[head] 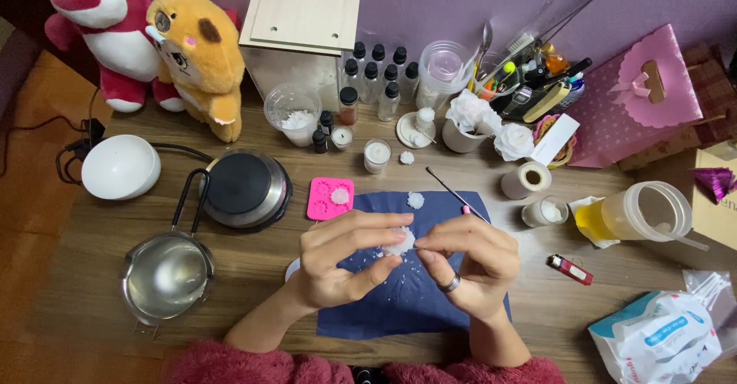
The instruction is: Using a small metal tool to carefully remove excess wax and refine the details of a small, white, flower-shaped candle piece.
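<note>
My left hand [342, 257] and my right hand [466, 259] meet over a dark blue cloth [407, 299], both pinching a small white wax flower piece [400, 241]. White crumbs lie scattered on the cloth below it. My right hand wears a ring and also holds a thin metal tool [454, 193] with a pink grip that points up and to the left. Another small white wax flower [415, 200] rests at the cloth's top edge. A pink silicone mould [330, 198] with a white piece in it lies just left of the cloth.
A small steel pot [167, 276] and a round heating plate [244, 187] stand to the left. Bottles, cups, white flowers and tools crowd the back. A clear lidded cup [643, 212], a red lighter [570, 269] and a plastic bag [666, 336] sit on the right.
</note>
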